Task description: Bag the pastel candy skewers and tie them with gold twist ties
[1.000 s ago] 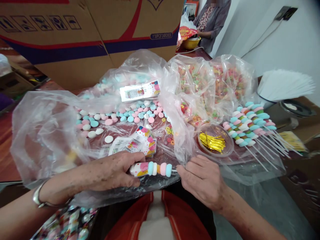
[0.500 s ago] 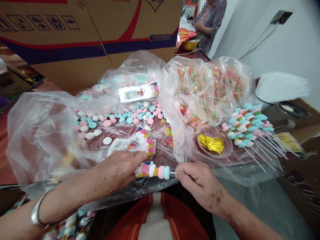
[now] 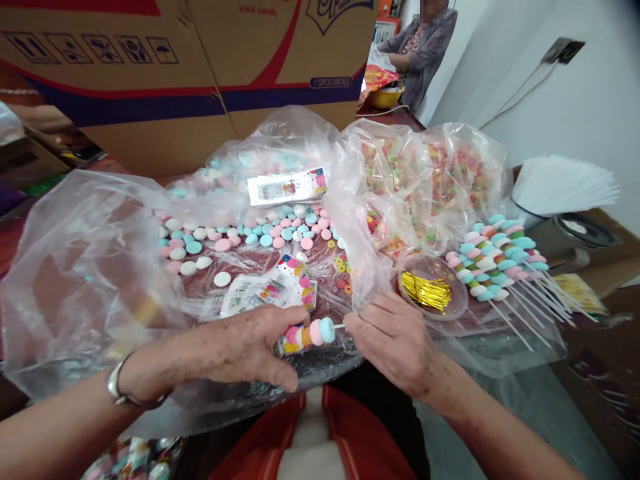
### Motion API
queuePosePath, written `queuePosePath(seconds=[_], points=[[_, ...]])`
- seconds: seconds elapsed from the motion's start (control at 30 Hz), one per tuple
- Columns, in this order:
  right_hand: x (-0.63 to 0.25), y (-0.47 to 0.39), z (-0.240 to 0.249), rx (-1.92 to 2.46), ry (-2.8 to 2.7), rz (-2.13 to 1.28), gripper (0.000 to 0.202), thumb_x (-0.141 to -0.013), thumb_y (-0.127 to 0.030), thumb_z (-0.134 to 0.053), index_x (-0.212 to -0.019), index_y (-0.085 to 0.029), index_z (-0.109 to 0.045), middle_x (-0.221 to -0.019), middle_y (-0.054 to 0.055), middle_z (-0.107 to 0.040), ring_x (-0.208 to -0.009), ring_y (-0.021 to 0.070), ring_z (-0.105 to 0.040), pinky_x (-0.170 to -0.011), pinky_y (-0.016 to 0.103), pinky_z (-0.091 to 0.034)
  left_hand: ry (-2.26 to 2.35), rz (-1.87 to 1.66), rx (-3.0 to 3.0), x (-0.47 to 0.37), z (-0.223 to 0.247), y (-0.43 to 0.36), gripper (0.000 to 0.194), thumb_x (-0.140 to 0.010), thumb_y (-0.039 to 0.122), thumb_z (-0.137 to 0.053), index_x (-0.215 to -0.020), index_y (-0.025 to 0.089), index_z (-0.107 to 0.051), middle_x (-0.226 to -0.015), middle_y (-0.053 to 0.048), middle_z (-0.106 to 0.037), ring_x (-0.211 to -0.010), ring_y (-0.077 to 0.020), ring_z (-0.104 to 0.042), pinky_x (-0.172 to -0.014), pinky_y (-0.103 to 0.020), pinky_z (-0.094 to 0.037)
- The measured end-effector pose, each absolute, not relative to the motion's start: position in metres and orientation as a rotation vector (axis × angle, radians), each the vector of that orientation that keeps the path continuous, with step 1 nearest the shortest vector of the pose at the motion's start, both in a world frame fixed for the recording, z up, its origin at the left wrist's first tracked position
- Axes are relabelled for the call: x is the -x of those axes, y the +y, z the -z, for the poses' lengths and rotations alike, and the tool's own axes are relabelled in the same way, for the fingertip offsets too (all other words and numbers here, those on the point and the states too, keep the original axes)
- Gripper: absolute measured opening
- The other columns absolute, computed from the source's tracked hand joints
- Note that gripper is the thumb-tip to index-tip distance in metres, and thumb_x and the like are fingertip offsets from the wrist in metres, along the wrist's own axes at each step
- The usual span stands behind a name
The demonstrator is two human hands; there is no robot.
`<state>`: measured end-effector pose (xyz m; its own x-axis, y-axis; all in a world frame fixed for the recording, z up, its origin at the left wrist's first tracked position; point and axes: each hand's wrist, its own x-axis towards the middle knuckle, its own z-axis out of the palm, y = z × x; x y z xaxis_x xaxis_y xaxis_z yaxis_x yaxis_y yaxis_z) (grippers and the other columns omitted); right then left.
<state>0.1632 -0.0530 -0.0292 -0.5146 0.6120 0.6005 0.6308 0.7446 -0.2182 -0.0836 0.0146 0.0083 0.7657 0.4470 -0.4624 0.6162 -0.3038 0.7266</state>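
My right hand (image 3: 395, 343) is closed in a pinch on the white stick of a candy skewer (image 3: 320, 331). Pink, blue and orange candies are threaded on it, and it tilts up toward the right. Around the skewer's left end, my left hand (image 3: 253, 347) wraps a small printed bag (image 3: 287, 340); thumb and fingers lie on either side, and the far end is hidden in the palm. Just beyond that hand, a stack of printed bags (image 3: 270, 290) lies on clear plastic sheeting (image 3: 210, 407).
Loose pastel candies (image 3: 280, 230) spread behind the bags. A round tub (image 3: 457, 310) holds gold twist ties (image 3: 425, 291). Finished-looking candy skewers (image 3: 500, 260) lie at right, near white sticks (image 3: 565, 183). A large carton (image 3: 210, 73) stands behind; a person (image 3: 425, 53) is farther back.
The skewer has tilted, its right end rising, and sits deeper in the printed bag. My right hand has moved up with the stick. My left hand's fingers have spread around the bag.
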Motion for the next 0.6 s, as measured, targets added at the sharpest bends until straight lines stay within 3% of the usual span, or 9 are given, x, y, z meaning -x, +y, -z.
queuePosePath(seconds=[0.1,0.23,0.4,0.5,0.6], points=[[-0.172,-0.05,0.023,0.847,-2.333,0.111,0.015,-0.096,-0.014,-0.05,-0.103,-0.009,-0.062,-0.074,0.005,-0.061,-0.068,0.0173,-0.044,-0.064,0.034,-0.032,0.821,0.307,-1.553,0.086,-0.016,0.018,0.043,-0.065,0.043,-0.08,-0.095,0.022,-0.058,-0.072,0.005,-0.06,-0.062,-0.016,-0.053,-0.053,-0.023,-0.041],[-0.166,-0.05,0.016,0.829,-2.37,0.073,0.013,-0.095,-0.014,-0.05,-0.096,-0.011,-0.063,-0.073,0.004,-0.061,-0.068,0.017,-0.045,-0.063,0.034,-0.031,0.87,0.314,-1.469,0.087,-0.015,0.013,0.042,-0.066,0.041,-0.079,-0.098,0.022,-0.058,-0.068,0.007,-0.057,-0.051,-0.0129,-0.047,-0.045,-0.022,-0.035],[-0.144,-0.046,0.02,0.863,-2.396,-0.148,0.027,-0.095,-0.012,-0.043,-0.073,-0.016,-0.058,-0.063,0.0,-0.052,-0.062,0.0151,-0.04,-0.061,0.032,-0.03,0.864,0.195,-1.768,0.078,-0.004,0.003,0.031,-0.07,0.036,-0.077,-0.09,0.02,-0.059,-0.071,0.006,-0.055,-0.063,-0.0142,-0.047,-0.055,-0.023,-0.034],[-0.143,-0.038,0.024,0.802,-2.433,-0.173,0.027,-0.096,-0.014,-0.043,-0.074,-0.016,-0.059,-0.066,0.001,-0.053,-0.065,0.0156,-0.04,-0.063,0.032,-0.03,0.835,0.076,-1.878,0.073,0.0,0.001,0.031,-0.071,0.035,-0.078,-0.089,0.018,-0.059,-0.076,0.005,-0.055,-0.069,-0.0141,-0.046,-0.06,-0.022,-0.034],[-0.153,-0.029,0.021,0.764,-2.449,-0.175,0.025,-0.097,-0.015,-0.045,-0.078,-0.015,-0.061,-0.068,0.002,-0.055,-0.069,0.0165,-0.041,-0.066,0.031,-0.031,0.82,0.044,-1.822,0.073,-0.005,0.006,0.043,-0.07,0.046,-0.078,-0.099,0.019,-0.062,-0.087,0.003,-0.062,-0.076,-0.017,-0.051,-0.064,-0.023,-0.037]])
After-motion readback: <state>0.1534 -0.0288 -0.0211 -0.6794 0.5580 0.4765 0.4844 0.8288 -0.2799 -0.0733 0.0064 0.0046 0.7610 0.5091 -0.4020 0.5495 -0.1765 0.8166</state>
